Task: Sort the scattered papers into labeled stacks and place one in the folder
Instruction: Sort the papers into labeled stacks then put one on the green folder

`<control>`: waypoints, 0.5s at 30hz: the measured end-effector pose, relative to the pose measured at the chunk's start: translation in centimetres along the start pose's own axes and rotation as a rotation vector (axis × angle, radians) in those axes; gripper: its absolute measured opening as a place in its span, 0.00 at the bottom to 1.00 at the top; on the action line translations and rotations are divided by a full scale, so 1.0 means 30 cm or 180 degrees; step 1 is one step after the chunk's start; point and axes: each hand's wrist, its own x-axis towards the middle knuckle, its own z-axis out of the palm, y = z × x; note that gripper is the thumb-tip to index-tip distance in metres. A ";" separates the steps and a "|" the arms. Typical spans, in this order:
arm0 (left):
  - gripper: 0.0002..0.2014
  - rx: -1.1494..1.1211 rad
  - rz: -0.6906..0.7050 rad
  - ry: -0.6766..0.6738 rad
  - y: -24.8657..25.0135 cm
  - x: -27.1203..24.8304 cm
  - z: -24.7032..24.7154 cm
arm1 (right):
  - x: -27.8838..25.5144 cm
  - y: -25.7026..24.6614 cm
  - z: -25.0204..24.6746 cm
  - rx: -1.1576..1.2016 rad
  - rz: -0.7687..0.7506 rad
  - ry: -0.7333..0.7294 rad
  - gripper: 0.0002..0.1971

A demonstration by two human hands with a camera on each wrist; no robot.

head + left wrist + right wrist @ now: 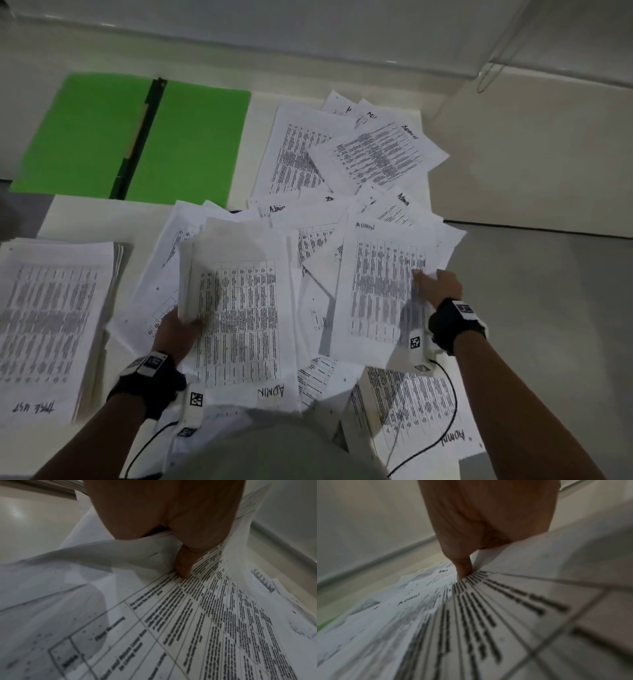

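Printed sheets marked "ADMIN" lie scattered (359,154) across the floor ahead of me. My left hand (178,329) grips a bundle of ADMIN sheets (239,308) at its left edge, thumb on top (183,566), fingers hidden underneath. My right hand (438,284) pinches another ADMIN sheet (380,284) by its right edge, thumb pressed on the print (464,569), the sheet lifted off the pile. A squared stack labeled "TASK LIST" (48,325) lies at the left. The open green folder (191,144) lies flat at the back left.
A pale wall base (308,58) runs along the back. A large flat beige board (534,154) lies at the right. More ADMIN sheets (411,407) lie under my right forearm. Black cables (452,411) trail from both wrist cameras.
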 end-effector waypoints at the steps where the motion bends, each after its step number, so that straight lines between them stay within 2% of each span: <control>1: 0.19 -0.0008 -0.0010 0.0011 0.002 -0.001 0.000 | -0.010 -0.004 0.012 -0.0121 -0.0088 0.0059 0.30; 3: 0.19 -0.0011 -0.0033 0.0035 0.005 -0.003 -0.001 | -0.033 -0.026 0.039 -0.0181 -0.0241 0.0233 0.22; 5: 0.18 -0.0016 -0.0038 0.0042 0.008 -0.006 0.000 | -0.045 -0.054 0.059 -0.0076 -0.0195 0.0368 0.23; 8: 0.18 0.0011 0.0007 0.0025 0.018 -0.014 -0.003 | -0.067 -0.089 0.076 0.0045 -0.0073 0.0243 0.13; 11: 0.19 0.0062 0.0008 0.0015 0.022 -0.018 -0.005 | -0.091 -0.114 0.081 0.0672 -0.0043 0.0230 0.21; 13: 0.19 0.0092 0.0017 0.0012 0.021 -0.013 -0.006 | -0.113 -0.131 0.072 0.1181 -0.0229 0.0264 0.27; 15: 0.19 0.0177 0.0036 0.0025 0.022 -0.007 -0.009 | -0.147 -0.156 0.037 0.1679 -0.0485 0.0217 0.39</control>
